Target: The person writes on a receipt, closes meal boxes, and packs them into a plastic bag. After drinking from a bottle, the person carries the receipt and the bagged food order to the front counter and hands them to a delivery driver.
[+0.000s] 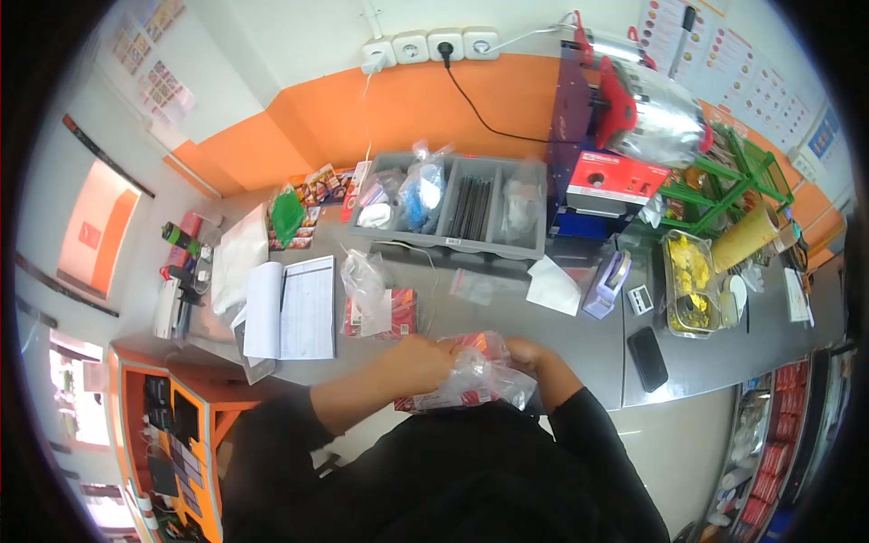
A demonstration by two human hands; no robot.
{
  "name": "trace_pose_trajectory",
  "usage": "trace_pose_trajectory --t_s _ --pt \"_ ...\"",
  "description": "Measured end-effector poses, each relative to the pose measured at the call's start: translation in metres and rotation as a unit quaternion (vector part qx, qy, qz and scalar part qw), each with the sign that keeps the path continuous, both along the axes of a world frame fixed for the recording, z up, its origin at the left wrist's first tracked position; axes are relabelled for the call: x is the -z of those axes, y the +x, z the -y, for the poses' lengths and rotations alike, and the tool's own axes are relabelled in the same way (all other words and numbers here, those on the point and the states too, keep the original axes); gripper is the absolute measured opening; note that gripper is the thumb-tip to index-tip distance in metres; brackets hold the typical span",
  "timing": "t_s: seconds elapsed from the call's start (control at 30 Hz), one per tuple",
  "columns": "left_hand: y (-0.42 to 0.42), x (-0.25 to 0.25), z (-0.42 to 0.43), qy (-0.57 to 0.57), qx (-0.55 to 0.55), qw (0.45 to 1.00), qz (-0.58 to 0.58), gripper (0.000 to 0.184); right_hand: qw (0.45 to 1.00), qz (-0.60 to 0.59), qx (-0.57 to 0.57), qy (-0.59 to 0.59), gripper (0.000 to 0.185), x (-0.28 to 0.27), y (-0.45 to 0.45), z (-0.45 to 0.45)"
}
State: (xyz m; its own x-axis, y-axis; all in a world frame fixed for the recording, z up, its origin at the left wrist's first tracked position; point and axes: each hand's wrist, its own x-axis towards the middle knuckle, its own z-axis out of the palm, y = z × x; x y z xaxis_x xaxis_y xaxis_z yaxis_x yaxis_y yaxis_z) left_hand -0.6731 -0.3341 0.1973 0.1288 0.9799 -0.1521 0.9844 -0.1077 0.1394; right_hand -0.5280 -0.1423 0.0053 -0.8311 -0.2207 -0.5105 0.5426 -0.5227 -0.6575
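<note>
Close to my body, at the table's front edge, is a red and white printed box (pixel 482 344) with a crumpled clear plastic bag (pixel 480 373) over it. My left hand (pixel 424 364) is closed at the left side of the bag, its fingertips partly hidden. On the right side, my right hand (pixel 523 353) is curled in at the bag and the box's corner; its grip shows only in part. Just beyond my left hand lies another red box (pixel 403 312), with a second clear plastic bag (pixel 364 282) on top of it.
An open notebook (pixel 308 308) lies at left. A grey divided tray (pixel 358 228) stands against the wall. To the right are a tape dispenser (pixel 606 284), a white paper (pixel 552 288), a black phone (pixel 647 358), a yellow-filled container (pixel 688 333) and a sealing machine (pixel 611 181).
</note>
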Motion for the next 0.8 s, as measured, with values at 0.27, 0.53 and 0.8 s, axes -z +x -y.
trace_pose_trajectory --t_s 0.27,0.53,0.8 --pt "0.012 0.105 0.035 -0.048 -0.169 0.979 0.098 0.03 0.96 0.079 0.092 0.252 0.046 -0.066 -0.014 -0.098" --pt "0.015 0.141 0.05 0.096 -0.25 0.936 0.227 0.027 0.591 -0.109 0.107 0.792 0.022 -0.051 -0.131 -0.159" --pt "0.011 0.129 0.047 0.13 -0.226 0.934 0.246 0.023 0.603 0.14 -0.047 0.784 0.023 0.007 -0.199 -0.183"
